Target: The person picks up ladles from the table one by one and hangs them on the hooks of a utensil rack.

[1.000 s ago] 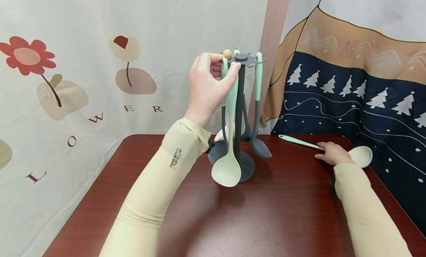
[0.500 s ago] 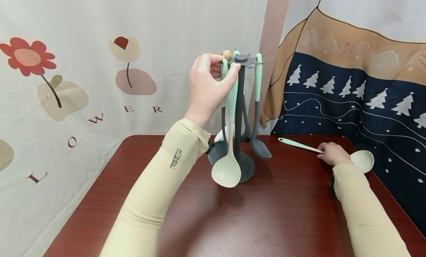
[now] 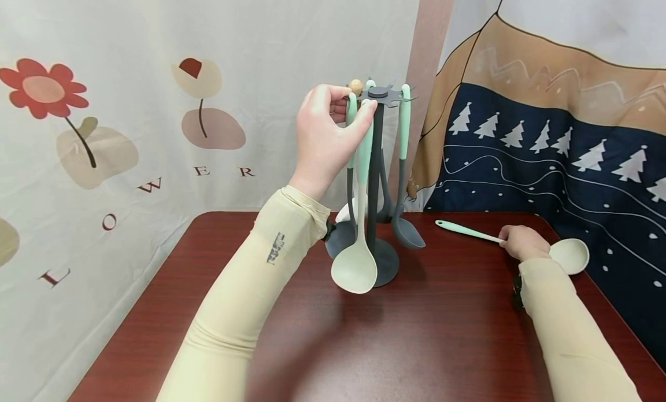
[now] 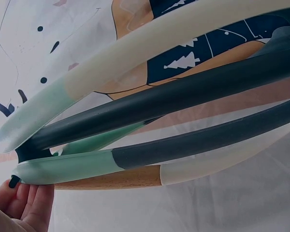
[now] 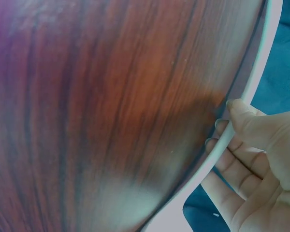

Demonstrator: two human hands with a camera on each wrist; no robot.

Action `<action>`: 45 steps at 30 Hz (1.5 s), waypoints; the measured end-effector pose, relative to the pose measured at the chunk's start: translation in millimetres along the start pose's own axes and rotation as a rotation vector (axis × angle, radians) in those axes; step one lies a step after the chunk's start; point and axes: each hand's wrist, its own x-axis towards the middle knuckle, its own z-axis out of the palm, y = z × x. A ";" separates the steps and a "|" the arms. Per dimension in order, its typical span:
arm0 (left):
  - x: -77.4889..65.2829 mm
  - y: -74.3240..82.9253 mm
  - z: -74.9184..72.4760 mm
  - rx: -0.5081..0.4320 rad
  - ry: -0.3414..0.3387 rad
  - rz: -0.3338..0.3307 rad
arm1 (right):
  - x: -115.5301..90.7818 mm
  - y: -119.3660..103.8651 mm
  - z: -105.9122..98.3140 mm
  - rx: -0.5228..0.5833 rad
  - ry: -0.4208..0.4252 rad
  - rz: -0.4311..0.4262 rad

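A dark utensil rack (image 3: 377,176) stands on the table, hung with several mint-handled utensils. My left hand (image 3: 328,130) is at its top, thumb by the handle end of a cream ladle (image 3: 354,269) and fingers at the hook of a dark ladle (image 3: 340,238). The left wrist view shows these fingers (image 4: 36,203) gripping around the hook ends. Over on the right, another cream ladle (image 3: 571,255) with a mint handle lies low over the table. My right hand (image 3: 524,242) pinches its shaft (image 5: 253,82) between thumb and fingers; part of the shaft is hidden.
A dark ladle (image 3: 407,233) hangs on the rack's right side, and a wooden knob end (image 3: 355,86) shows at its top. The reddish-brown table (image 3: 416,332) ends at patterned cloths (image 3: 520,159) behind and to the right.
The right hand and its ladle have shifted slightly toward me, the bowl also a little to the right. The left hand stays at the rack's top.
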 end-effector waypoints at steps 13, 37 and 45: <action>0.6 1.0 -0.4 0.011 -0.010 -0.025 | -5.5 0.5 0.2 0.044 0.070 -0.050; 1.3 2.1 -0.1 0.017 -0.011 -0.038 | -14.9 -17.0 0.0 0.214 0.263 -0.197; 0.8 1.6 -0.2 0.024 -0.008 -0.020 | -16.3 -25.9 2.3 0.244 0.307 -0.216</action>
